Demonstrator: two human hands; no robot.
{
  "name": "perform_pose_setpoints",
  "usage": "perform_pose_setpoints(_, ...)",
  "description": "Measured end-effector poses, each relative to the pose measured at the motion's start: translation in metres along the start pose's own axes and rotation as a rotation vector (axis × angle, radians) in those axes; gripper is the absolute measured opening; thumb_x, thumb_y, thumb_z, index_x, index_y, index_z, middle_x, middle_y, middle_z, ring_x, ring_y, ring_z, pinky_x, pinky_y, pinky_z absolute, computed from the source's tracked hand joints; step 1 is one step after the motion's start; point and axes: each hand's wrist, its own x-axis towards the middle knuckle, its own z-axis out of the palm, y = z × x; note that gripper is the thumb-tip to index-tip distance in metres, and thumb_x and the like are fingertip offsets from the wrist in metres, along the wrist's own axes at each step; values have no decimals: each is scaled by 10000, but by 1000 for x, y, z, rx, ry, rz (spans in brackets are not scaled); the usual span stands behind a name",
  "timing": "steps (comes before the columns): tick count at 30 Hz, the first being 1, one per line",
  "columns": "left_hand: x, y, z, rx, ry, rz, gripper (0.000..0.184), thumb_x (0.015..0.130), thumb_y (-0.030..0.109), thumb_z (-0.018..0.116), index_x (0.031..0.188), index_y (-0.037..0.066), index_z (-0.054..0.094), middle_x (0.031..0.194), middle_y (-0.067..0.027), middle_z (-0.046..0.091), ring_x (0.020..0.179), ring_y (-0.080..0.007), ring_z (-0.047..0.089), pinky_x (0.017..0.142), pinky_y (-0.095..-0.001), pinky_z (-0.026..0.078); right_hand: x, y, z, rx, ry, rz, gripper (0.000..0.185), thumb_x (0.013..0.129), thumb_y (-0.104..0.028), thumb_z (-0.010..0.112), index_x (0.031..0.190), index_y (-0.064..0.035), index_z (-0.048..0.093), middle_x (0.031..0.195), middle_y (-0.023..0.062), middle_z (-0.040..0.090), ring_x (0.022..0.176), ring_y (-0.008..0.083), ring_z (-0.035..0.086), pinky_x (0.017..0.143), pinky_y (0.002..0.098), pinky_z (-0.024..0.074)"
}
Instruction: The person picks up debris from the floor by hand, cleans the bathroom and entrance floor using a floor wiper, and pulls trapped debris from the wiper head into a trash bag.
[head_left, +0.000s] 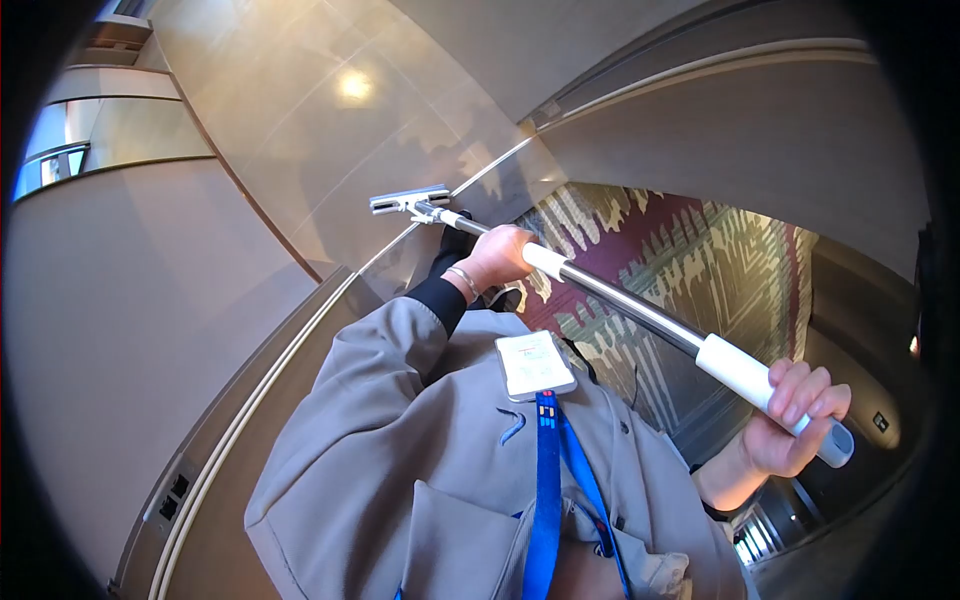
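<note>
My left hand (500, 256), with a bracelet at the wrist, is wrapped round the handle of a long mop (630, 303) just ahead of my chest. Farther back, my right hand (808, 418) closes on the white grip near the handle's end. The handle has white sections and dark, shiny metal ones, and slants across the view. At its far end, the narrow white and grey mop head (410, 200) is over the smooth beige floor. Whether the head touches the floor, I cannot tell.
Patterned carpet (690, 270) in purple, green and cream lies to the right of the smooth floor (330, 130). A wall with pale trim (250, 420) and sockets (174, 496) runs along the left. My badge (535, 365) hangs on a blue lanyard. A dark shoe (507, 299) shows below the handle.
</note>
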Motion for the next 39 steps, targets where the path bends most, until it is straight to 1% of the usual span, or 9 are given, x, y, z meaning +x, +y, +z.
perform_pose_setpoints(10, 68, 38, -12, -97, 597, 244, 153, 716, 152, 654, 797, 85, 543, 766, -111, 579, 814, -318, 582, 701, -411, 495, 56, -34, 23, -53, -107, -109, 275, 854, -318, 630, 768, -137, 441, 617, -42, 423, 511, 40, 416, 622, 253, 352)
perform_pose_setpoints(13, 96, 22, -19, -150, 404, 77, 189, 736, 214, 653, 817, 48, 612, 863, -149, 633, 863, -346, 601, 741, -419, 484, 78, 0, 55, -257, -225, -162, 204, 863, -267, 595, 778, -144, 456, 624, -25, 416, 503, 60, 413, 636, 265, 395)
perform_pose_setpoints(22, 35, 0, -48, -138, 143, -12, 131, 694, 155, 608, 779, 59, 633, 765, -189, 631, 804, -381, 608, 708, -445, 485, 90, 15, 58, -90, -43, -45, 210, 900, -233, 506, 727, -156, 417, 584, -34, 380, 485, 44, 421, 612, 245, 405)
perform_pose_setpoints(26, 16, -16, -57, -61, -25, -84, 153, 715, 201, 634, 802, 77, 649, 795, -176, 644, 821, -355, 618, 717, -432, 493, 78, 36, 57, 2, 138, 26, 213, 899, -234, 532, 738, -157, 417, 579, -36, 373, 495, 37, 406, 596, 239, 381)
perform_pose_setpoints(29, 14, -24, -72, 13, -159, -53, 196, 728, 250, 649, 838, 88, 665, 829, -161, 658, 836, -330, 629, 730, -408, 505, 78, 48, 45, 87, 96, 12, 242, 893, -201, 550, 718, -163, 387, 578, -34, 373, 525, 36, 402, 595, 234, 355)
perform_pose_setpoints(31, 22, -20, -89, 84, -372, -64, 276, 725, 325, 674, 858, 84, 673, 851, -136, 669, 839, -313, 637, 741, -387, 512, 83, 47, 35, 405, -41, 197, 249, 891, -143, 554, 712, -164, 382, 580, -39, 354, 535, 45, 380, 635, 257, 343)
perform_pose_setpoints(33, 25, -38, -84, 20, -325, 46, 292, 712, 338, 688, 840, 77, 669, 835, -143, 666, 829, -317, 636, 731, -392, 509, 85, 58, 29, 561, -47, 285, 249, 900, -138, 543, 708, -160, 385, 580, -43, 339, 532, 53, 360, 658, 274, 347)
perform_pose_setpoints(37, 4, -82, -59, -43, 48, -125, 276, 695, 328, 694, 812, 81, 656, 797, -159, 651, 814, -349, 625, 718, -422, 497, 54, 110, 45, 392, 139, 355, 244, 900, -162, 559, 715, -151, 399, 595, -43, 353, 602, 100, 395, 757, 321, 358)
perform_pose_setpoints(39, -3, -106, -55, 34, -2, -194, 223, 703, 279, 671, 806, 83, 650, 807, -161, 649, 817, -357, 622, 725, -429, 494, 37, 119, 74, 355, 125, 418, 213, 895, -170, 567, 748, -145, 415, 609, -33, 361, 620, 111, 403, 783, 345, 360)
